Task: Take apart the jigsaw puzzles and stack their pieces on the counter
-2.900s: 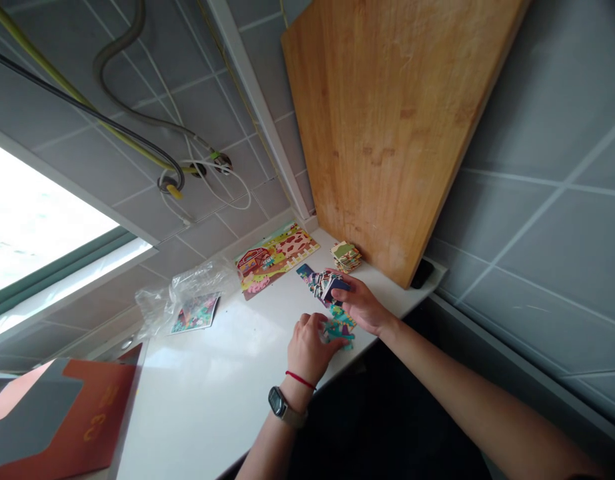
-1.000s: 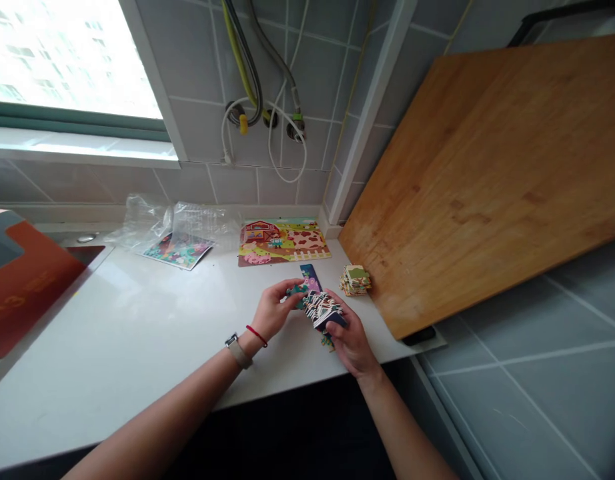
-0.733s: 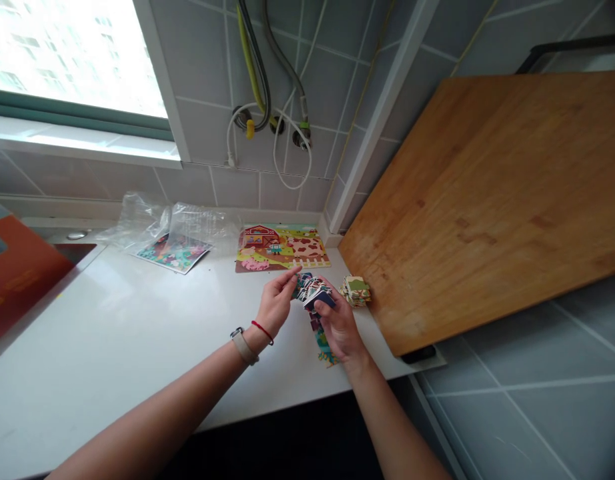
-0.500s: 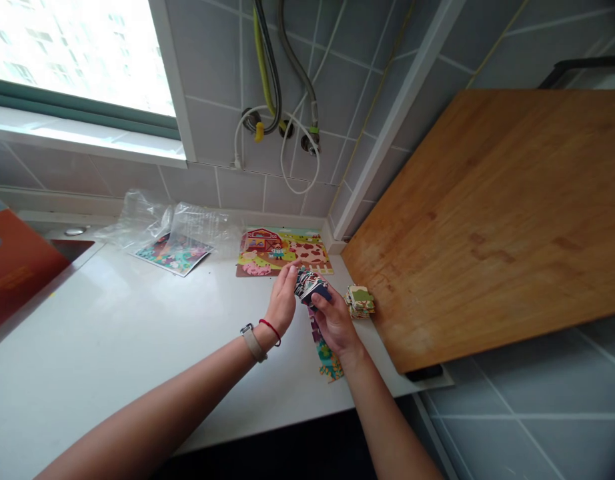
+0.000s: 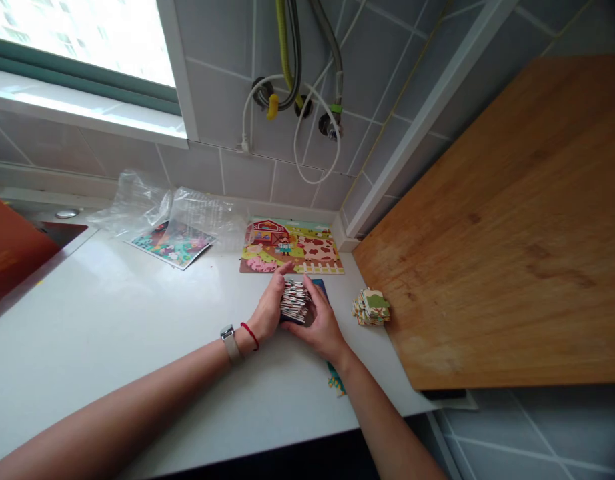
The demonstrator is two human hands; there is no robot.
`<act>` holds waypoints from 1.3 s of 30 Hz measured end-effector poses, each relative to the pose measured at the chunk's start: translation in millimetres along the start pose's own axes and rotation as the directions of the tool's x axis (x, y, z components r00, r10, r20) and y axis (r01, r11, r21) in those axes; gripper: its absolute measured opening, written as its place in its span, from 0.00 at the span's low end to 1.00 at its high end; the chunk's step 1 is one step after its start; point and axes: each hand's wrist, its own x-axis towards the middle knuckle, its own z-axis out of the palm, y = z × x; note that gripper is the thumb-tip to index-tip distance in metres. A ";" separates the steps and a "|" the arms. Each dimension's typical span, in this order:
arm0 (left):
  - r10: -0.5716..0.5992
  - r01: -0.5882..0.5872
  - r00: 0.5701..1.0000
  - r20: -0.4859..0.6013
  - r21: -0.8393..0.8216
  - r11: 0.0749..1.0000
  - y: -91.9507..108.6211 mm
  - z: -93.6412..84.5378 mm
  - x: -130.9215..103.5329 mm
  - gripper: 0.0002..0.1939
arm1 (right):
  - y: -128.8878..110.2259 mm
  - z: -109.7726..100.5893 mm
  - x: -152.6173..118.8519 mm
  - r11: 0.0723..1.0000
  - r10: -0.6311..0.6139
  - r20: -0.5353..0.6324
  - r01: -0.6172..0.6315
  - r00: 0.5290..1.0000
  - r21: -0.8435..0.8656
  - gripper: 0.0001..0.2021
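Near the middle of the white surface [image 5: 187, 303], both hands hold a pile of puzzle pieces [image 5: 294, 300] between them, its many thin edges turned upward. The left hand [image 5: 268, 305] presses its palm side to the pile's left side, fingers nearly straight; the right hand [image 5: 323, 325] pinches the pile, thumb along the near edge and fingers bent round the right side. Below the right hand and forearm lies a strip of joined pieces [image 5: 336, 383], largely hidden. A second stack [image 5: 371, 307] stands to the right, near the large wooden board [image 5: 507, 253], which leans at an angle. Beyond the hands, a farm picture [image 5: 315, 248] lies flat by the wall. Left of it, a clear plastic bag [image 5: 200, 212] partly covers a colourful sheet [image 5: 182, 247]. The left wrist wears a watch [image 5: 230, 340] and a red bracelet [image 5: 250, 335].
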 end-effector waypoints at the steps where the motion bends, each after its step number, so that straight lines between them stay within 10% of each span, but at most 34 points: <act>1: 0.001 -0.002 1.000 -0.018 -0.036 0.999 -0.1 0.3 0.7 0.32 | -0.4 1.1 -0.8 0.997 -0.013 0.010 0.014 1.000 -0.075 0.54; 19: -0.069 0.056 0.978 0.195 0.073 0.996 20.0 7.0 -3.9 0.23 | -7.4 -6.2 -6.7 0.962 0.003 0.017 0.002 1.000 -0.272 0.48; 26: 0.082 -0.246 0.868 0.490 0.279 0.928 29.2 -32.7 -0.1 0.50 | -4.0 -12.4 -5.3 0.966 0.011 0.029 -0.003 1.000 -0.258 0.44; 39: 0.054 -0.367 0.833 0.550 0.476 0.799 19.4 -40.6 5.2 0.50 | 1.4 -16.2 -6.2 0.946 0.036 0.091 -0.005 0.995 -0.325 0.49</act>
